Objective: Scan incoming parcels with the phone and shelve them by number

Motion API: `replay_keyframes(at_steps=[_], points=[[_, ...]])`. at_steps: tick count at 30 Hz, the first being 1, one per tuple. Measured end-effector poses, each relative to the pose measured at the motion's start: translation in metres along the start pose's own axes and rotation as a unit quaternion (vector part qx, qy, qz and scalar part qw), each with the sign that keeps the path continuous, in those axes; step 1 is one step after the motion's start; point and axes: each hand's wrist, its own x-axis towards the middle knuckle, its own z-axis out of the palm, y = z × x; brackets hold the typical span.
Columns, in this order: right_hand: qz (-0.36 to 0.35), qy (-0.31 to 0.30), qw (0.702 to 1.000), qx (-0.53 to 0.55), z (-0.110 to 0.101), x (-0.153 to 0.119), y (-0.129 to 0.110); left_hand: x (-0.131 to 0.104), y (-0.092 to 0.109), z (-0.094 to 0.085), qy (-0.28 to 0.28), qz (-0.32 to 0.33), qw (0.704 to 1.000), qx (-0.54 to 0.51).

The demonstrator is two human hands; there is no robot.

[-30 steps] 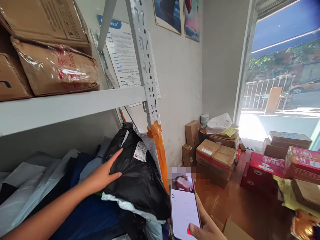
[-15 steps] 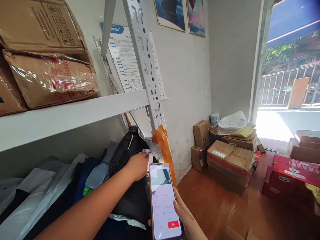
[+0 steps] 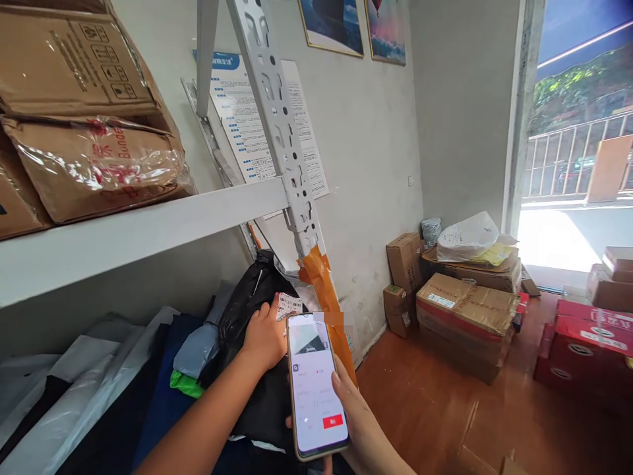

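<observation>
Black parcel (image 3: 270,396) below white shelf (image 3: 148,231); cartons (image 3: 459,307) on apparently wooden floor (image 3: 410,402).

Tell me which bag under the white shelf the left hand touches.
The black bag nearest the orange tape: the left hand rests on it beside its white label. No hand touches the grey bags or blue bag.

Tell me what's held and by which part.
Right hand: smartphone, by its long edges. Left hand: on the black plastic parcel, at its label; gripping can't be told.

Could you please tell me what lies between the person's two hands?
In the head view, the phone lies between them: the right hand grips it, while the left hand rests on the black bag.
</observation>
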Motion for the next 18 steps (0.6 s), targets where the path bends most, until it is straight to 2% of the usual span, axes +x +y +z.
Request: replay_keyframes(at_steps=[3, 7, 18], points=[[-0.015, -0.033, 0.999, -0.018, 0.010, 0.015, -0.002, -0.009, -0.002, 0.008, 0.049, -0.021, 0.998, -0.018], [-0.030, -0.057, 0.997, -0.032, 0.016, 0.029, -0.003, -0.016, -0.003, 0.013, 0.079, -0.043, 0.994, -0.057], [-0.024, -0.070, 0.997, -0.014, 0.019, 0.032, -0.002, -0.019, -0.003, 0.014, 0.093, -0.062, 0.987, -0.115]])
